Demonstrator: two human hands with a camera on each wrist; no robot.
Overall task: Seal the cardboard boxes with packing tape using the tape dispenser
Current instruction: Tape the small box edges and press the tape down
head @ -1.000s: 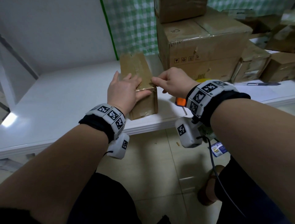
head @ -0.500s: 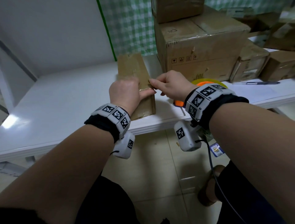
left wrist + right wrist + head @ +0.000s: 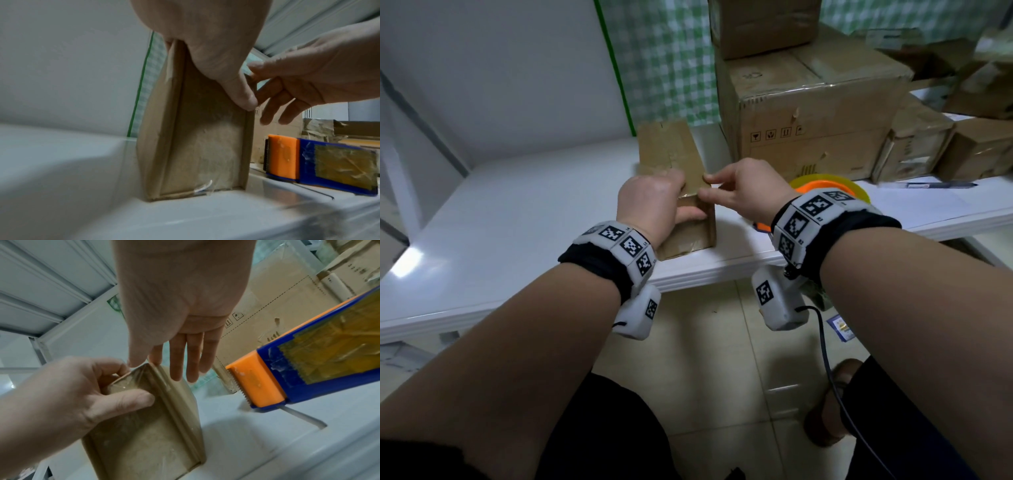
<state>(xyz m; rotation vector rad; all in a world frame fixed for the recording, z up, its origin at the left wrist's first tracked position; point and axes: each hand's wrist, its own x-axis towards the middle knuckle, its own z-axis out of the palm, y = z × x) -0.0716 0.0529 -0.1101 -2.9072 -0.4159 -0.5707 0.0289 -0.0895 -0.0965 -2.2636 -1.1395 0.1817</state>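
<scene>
A small cardboard box [image 3: 671,150] stands on the white table [image 3: 517,212], near its front edge. Glossy clear tape runs over its top front edge and down its front face [image 3: 205,146]. My left hand [image 3: 654,205] grips that top front edge: the fingers curl over the top and the thumb lies on the front face [image 3: 127,400]. My right hand [image 3: 743,192] pinches the box's upper right corner [image 3: 148,369] between thumb and forefinger, its other fingers straight. The blue and orange tape dispenser [image 3: 822,183] lies untouched on the table right of the box [image 3: 308,361], behind my right wrist.
A large cardboard box [image 3: 811,113] stands just behind, with another box [image 3: 763,24] stacked on it. Smaller boxes [image 3: 914,144] crowd the back right. A pen [image 3: 938,185] lies on paper at the right. White walls close off the left and back.
My left hand's fingers, flat on the box top a second ago, have curled over its front edge. My right hand stays at the upper right corner.
</scene>
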